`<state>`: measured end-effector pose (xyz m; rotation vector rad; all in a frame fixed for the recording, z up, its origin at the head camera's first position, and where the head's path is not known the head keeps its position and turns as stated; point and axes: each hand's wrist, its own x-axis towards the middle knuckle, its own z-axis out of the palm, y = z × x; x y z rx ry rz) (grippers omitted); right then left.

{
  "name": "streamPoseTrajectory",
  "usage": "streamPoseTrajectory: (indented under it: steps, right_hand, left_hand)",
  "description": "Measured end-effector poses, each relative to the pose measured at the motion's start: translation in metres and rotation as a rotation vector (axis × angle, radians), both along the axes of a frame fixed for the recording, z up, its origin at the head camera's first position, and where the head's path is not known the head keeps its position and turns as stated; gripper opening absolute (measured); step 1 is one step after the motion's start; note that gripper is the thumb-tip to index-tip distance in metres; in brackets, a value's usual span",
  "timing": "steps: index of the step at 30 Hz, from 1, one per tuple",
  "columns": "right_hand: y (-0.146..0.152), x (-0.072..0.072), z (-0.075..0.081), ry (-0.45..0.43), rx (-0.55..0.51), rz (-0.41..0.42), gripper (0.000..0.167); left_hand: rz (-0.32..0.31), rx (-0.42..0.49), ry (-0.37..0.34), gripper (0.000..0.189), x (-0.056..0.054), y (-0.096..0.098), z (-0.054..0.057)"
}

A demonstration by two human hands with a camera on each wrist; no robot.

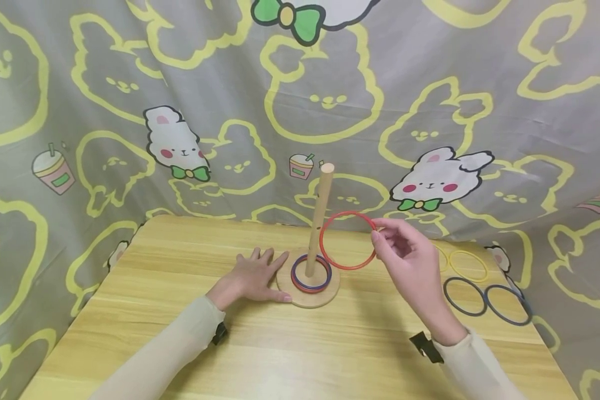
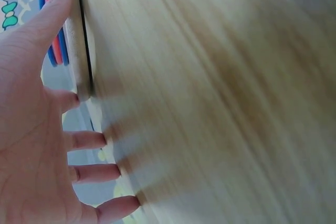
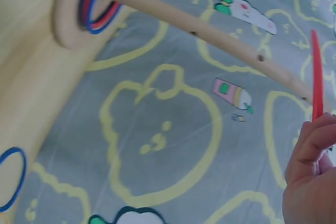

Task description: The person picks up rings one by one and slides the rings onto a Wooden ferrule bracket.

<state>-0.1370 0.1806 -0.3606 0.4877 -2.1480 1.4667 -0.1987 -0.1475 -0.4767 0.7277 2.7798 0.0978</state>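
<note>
Left hand (image 1: 255,276): open, fingers spread over the surface (image 1: 280,350), thumb at the rim of the round base (image 1: 307,301). Blue and red rings (image 1: 311,289), apparently three, stacked around the foot of the pale wooden peg (image 1: 320,214). Red hoop (image 1: 350,268): thin, circular, held up beside the peg. Right hand (image 1: 407,255): raised, pinching the hoop's right edge.

A grey fabric curtain (image 1: 245,91), softly creased and printed with yellow-outlined animals (image 1: 325,105), white rabbit heads (image 1: 172,139) and 3 pink drink cups (image 1: 54,171), hangs behind a yellowish-brown wood-grain tabletop (image 1: 305,355). Pale light shines on the tabletop's near part.
</note>
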Motion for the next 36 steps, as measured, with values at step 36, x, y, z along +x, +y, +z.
streamPoseTrajectory:
  steps: [36]
  right_hand:
    - [-0.042, -0.043, 0.059, -0.068, -0.252, 0.084, 0.024]
  left_hand:
    - [-0.001, -0.028, -0.014, 0.121, -0.001, -0.002, -0.004]
